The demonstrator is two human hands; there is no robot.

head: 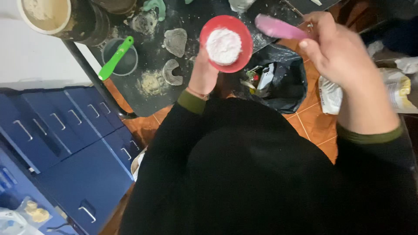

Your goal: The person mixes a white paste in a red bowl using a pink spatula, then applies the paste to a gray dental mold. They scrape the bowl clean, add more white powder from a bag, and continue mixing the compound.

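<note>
We look down from the head camera and use the red bowl [226, 42] as our marker. Our left hand [202, 74] cups the red bowl from below, fingers wrapped around its near side, and holds it up above the edge of the dark table [152, 52]. Inside the bowl sits a round heap of white powder [223, 45].

Just to the right of the bowl, our right hand [337, 52] is closed around a pink spatula [278, 27]. The flat pink end pokes toward the bowl's top right rim. It looks a bit blurry, and we cannot tell if it touches the rim.

Left of the bowl, on the table, lie two grey horseshoe-shaped plaster casts [174, 41], one above the other. Beside the lower one is a patch of yellowish powder [152, 82]. Farther left stands a grey mixing cup [126, 63] with a green spatula [115, 58] resting across it. Far up to the left is a big dirty tub [56, 17] with pale stuff in it.

Below and right of the bowl, on the orange tile floor, a black trash bag [283, 82] hangs open with scraps in it. Farther right lies a crumpled white sack [392, 87]. Down to the left of the bowl stand blue drawers [74, 130].
</note>
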